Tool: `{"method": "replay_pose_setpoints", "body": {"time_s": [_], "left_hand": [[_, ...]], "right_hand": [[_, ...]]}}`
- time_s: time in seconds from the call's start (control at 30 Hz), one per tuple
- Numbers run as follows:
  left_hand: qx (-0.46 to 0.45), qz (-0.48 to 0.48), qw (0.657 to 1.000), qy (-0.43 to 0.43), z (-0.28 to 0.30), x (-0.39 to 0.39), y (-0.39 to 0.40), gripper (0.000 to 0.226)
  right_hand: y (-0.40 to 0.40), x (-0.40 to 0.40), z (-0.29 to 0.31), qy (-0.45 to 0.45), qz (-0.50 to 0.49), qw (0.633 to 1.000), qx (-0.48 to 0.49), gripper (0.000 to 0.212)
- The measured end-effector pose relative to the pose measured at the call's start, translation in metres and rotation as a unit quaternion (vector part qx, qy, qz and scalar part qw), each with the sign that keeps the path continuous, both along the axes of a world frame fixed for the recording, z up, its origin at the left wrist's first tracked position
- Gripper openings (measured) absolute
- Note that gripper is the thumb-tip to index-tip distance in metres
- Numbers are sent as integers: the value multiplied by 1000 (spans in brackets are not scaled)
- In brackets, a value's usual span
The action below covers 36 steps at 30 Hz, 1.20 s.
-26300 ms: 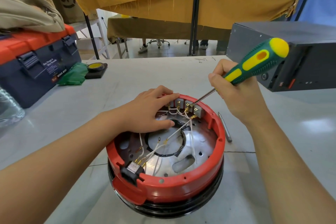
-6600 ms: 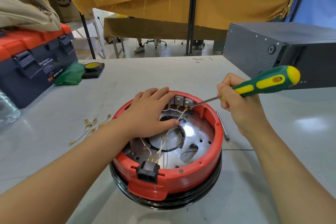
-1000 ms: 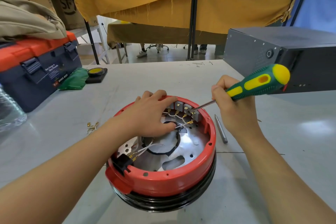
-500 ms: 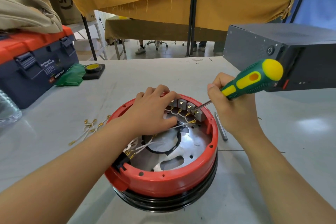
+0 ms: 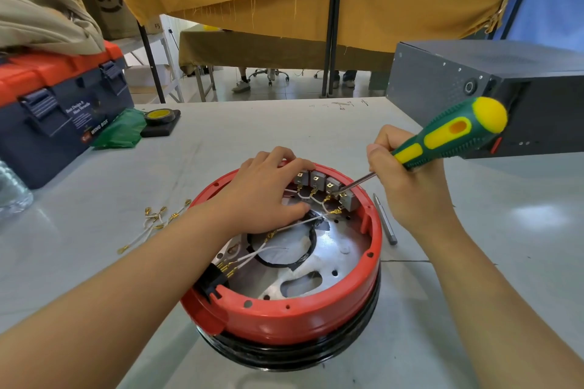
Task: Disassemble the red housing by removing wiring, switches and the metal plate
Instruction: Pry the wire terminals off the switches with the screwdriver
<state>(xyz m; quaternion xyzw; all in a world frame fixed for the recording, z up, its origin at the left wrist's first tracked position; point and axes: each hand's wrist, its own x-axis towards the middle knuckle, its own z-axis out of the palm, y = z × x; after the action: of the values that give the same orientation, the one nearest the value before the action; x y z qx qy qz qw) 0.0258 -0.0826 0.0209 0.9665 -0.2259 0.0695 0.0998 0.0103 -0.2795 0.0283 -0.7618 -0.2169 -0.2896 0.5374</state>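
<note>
One red housing [image 5: 284, 319] stands on the table [image 5: 221, 142]. Inside the housing, at its far wall, there are four small grey switches [image 5: 316, 181] in a row, and one metal plate [image 5: 344, 249] covers its floor. Two hands are over the housing: one left hand [image 5: 265, 193] and one right hand [image 5: 401, 186]. There is one screwdriver [image 5: 448, 136]. Left of the housing lies one bundle of loose wires [image 5: 151, 224]; I cannot count them exactly. Right of it lies one thin metal rod [image 5: 384, 218]. Far left of the housing there is one toolbox [image 5: 60, 110].
</note>
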Motion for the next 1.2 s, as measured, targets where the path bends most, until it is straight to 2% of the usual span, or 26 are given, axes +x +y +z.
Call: {"method": "replay_pose_setpoints", "body": {"time_s": [0.2,0.43,0.57,0.87,1.2], "left_hand": [[4,-1,1000,-3,-1,1,0,59],[5,-3,1000,-8,-3,2,2,60],[28,-3,999,-21,-3,3,2,60],[83,-3,996,-17,0,5,10,67],[38,21,998,-52,-9,5,9,63]], "right_hand": [[0,5,-1,42,24,994,94,31],[2,-3,-1,-40,-2,999,-20,29],[4,-3,-2,-61,3,997,-36,34],[-2,2,-2,-34,9,998,-47,30],[-5,5,-4,22,9,1000,-2,26]]}}
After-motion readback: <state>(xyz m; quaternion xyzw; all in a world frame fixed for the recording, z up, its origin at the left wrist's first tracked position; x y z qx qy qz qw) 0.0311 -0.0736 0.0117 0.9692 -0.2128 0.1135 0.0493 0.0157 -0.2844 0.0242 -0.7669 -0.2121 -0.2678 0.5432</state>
